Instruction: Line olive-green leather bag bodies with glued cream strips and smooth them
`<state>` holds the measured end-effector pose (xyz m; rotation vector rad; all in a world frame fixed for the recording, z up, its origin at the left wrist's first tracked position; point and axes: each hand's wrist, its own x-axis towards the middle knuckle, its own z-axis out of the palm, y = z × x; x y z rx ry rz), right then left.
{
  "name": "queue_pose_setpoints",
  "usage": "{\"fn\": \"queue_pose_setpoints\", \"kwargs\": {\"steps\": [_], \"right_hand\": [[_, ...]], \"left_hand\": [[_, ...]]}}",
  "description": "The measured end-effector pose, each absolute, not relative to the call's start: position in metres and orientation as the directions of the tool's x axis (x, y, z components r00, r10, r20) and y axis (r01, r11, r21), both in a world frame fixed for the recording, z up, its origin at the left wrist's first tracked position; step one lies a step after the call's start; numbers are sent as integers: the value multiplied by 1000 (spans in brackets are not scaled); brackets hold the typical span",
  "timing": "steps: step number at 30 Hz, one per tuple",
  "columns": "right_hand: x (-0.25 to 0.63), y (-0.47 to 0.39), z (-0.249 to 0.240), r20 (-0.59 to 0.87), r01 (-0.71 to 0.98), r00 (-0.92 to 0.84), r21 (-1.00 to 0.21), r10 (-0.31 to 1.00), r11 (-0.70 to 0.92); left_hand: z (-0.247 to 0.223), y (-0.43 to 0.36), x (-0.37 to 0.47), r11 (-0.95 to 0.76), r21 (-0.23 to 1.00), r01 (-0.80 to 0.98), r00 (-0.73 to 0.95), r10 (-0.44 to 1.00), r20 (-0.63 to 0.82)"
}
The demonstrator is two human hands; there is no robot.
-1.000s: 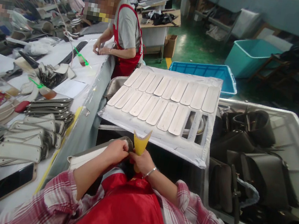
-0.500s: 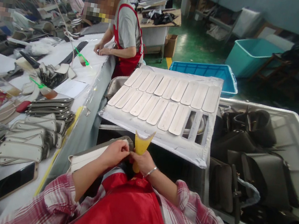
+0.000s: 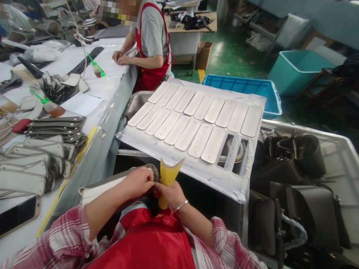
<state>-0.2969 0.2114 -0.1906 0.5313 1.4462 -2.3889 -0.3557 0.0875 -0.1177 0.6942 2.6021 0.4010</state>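
My right hand is closed round a yellow tool with a curved, forked top edge, held upright in front of my red apron. My left hand has its fingers closed on the edge of a dark grey and white leather piece, which lies partly under my forearm. The fingertips of both hands nearly meet. Beyond them a white board carries two rows of pale oblong pieces.
A worktable on the left holds stacked leather pieces, a phone and brushes. A white bin with dark bags is at the right. A person in a red apron works ahead; a blue crate stands behind the board.
The view has shifted slightly, so the table items appear a little further left. Both hands keep nearly the same pose, with the yellow tool still in the right one.
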Motion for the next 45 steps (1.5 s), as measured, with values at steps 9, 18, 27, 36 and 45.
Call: {"fn": "queue_pose_setpoints", "kwargs": {"steps": [9, 18, 27, 36, 45], "right_hand": [[-294, 250, -177, -482, 479, -872, -797, -90, -368], [-269, 295, -156, -501, 578, -765, -811, -406, -88], [-272, 289, -149, -515, 594, -664, -804, -542, 36], [-267, 285, -157, -533, 615, -647, -788, -545, 40], [-284, 288, -142, -561, 593, -614, -792, -555, 145]], "left_hand": [[-114, 86, -353, 789, 313, 529, -759, 605, -240], [-121, 76, -360, 773, 396, 495, -762, 606, -229], [-120, 71, -341, 796, 369, 479, -857, 516, -1], [-133, 70, -357, 888, 231, 398, -874, 443, -198], [-134, 63, -361, 846, 340, 410, -845, 493, -206]]}}
